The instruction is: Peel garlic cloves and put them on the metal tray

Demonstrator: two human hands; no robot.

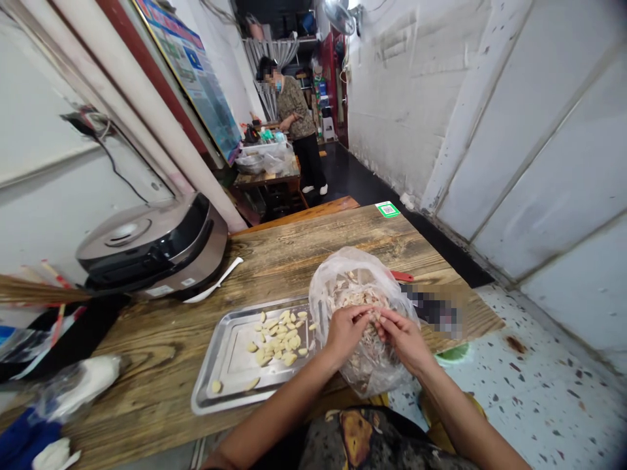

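Observation:
My left hand [349, 331] and my right hand [399, 336] meet above an open clear plastic bag [326, 277]. Fingertips of both are pinched together on a small pale garlic clove [375, 314], mostly hidden by the fingers. Papery garlic skins [353, 295] fill the bag under my hands. Left of the bag lies a shallow metal tray [230, 346] with several peeled garlic cloves [281, 336] scattered on it, most of them towards its right side.
A rice cooker [147, 241] and a white plastic spoon [215, 282] are on the wooden table [264, 254], back left. A red-handled tool [402, 276] lies behind the bag. Bagged white items [93, 385] sit front left. Further off, a person [296, 117] stands at another table.

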